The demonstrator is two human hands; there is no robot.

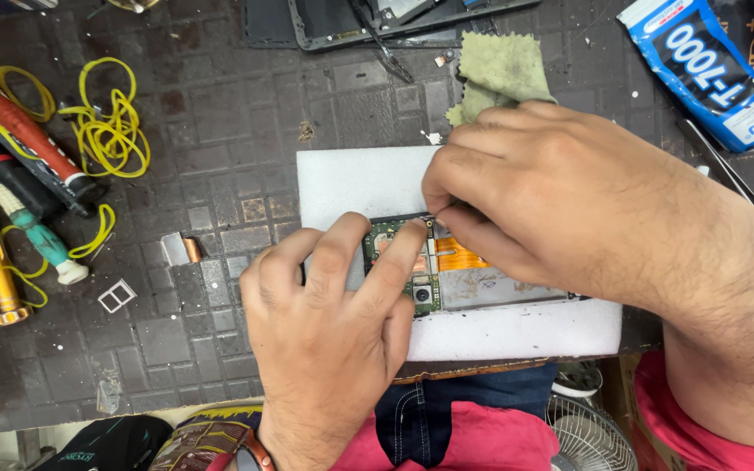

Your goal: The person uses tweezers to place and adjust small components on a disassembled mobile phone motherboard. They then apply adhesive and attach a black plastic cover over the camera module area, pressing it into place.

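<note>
Head view: opened phone [447,266] lies on a white foam pad [351,179], near edge of the dark gridded surface [220,113]. Left hand [329,323] rests on the phone's left end, fingers loosely spread, index fingertip pressing the green circuit board [399,240]; it grips nothing. Right hand [560,201] has fingertips pinched together right at the board's far edge; whatever they hold is hidden. Green cloth [503,70] just beyond. Screwdrivers [19,201] and yellow rubber bands [111,126] far left; blue glue tube [709,74] far right.

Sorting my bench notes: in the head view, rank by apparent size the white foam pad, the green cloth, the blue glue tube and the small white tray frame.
1. white foam pad
2. blue glue tube and green cloth: look alike, both partly hidden
3. small white tray frame
</note>
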